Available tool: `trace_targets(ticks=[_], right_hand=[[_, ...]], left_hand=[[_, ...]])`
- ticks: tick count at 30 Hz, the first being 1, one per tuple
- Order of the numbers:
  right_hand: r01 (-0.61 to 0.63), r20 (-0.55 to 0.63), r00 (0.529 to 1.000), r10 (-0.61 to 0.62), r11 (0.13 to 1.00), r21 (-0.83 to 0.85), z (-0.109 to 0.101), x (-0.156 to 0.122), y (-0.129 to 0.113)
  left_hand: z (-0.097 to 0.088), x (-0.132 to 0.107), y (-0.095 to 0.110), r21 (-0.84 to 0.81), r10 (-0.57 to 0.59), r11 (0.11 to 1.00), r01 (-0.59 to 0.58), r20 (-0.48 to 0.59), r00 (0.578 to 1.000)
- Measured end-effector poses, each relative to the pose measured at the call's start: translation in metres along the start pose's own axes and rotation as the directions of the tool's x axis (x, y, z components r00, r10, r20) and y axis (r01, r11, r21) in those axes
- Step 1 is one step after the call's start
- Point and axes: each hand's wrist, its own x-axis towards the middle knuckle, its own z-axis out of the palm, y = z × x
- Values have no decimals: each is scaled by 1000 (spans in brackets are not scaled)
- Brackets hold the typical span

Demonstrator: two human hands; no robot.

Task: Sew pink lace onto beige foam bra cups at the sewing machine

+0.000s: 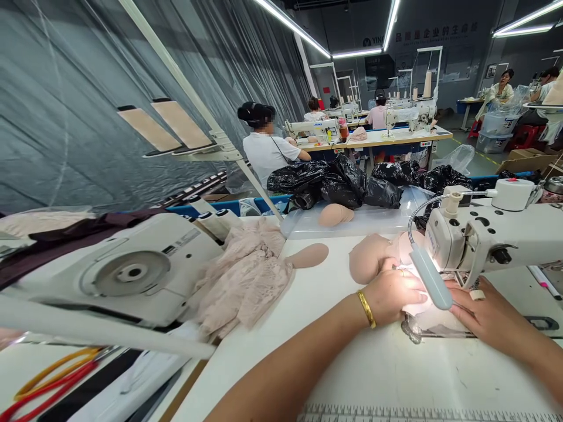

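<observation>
At the right, a beige bra piece (368, 261) with moulded cups lies under the sewing machine (470, 234). My left hand (393, 296), a gold bracelet at its wrist, is closed on the edge of this piece, left of the needle area. My right hand (488, 310) rests on the machine bed beside the presser foot, fingers stretched towards the fabric. Some of its fingertips are hidden behind the grey lamp head (431, 278), which lights the work. A loose beige cup (310, 256) and a heap of beige lace (248, 275) lie to the left.
Stacked beige cups (335, 215) sit on a clear plastic lid (303, 225) behind the work. Black plastic bags (343, 181) are beyond. Another machine (132, 269), a thread stand and scissors (57, 378) occupy the left. A ruler strip (422, 413) runs along the front. Co-workers sit farther back.
</observation>
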Motion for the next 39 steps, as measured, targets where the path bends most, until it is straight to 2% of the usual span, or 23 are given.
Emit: trace_targets(ticks=[7,14,19,25,29,33,39], right_hand=[[17,-43,999,-18,1000,-18,-2,4,-3],[-11,19,1000,11,1000,0,0,-3,1],[-90,-118,988,98,993,71,5,-8,4],[-146,-134,977,164,980,134,5,-4,4],[-144,-128,978,162,980,138,6,-5,4],[-118,-126,983,136,984,136,10,-8,7],[-60,-186,979,85,989,136,9,-10,8]], left_hand=[[2,1,-3,-18,-6,1000,6,-16,1000],[8,1,-3,23,-5,1000,6,-43,999],[13,1,-3,23,-31,999,33,-90,995],[13,1,-1,28,-23,999,27,-114,993],[13,0,1,46,-7,999,11,-80,997],[13,0,2,39,-4,999,8,-99,995],[12,-2,2,41,-28,999,31,-70,997]])
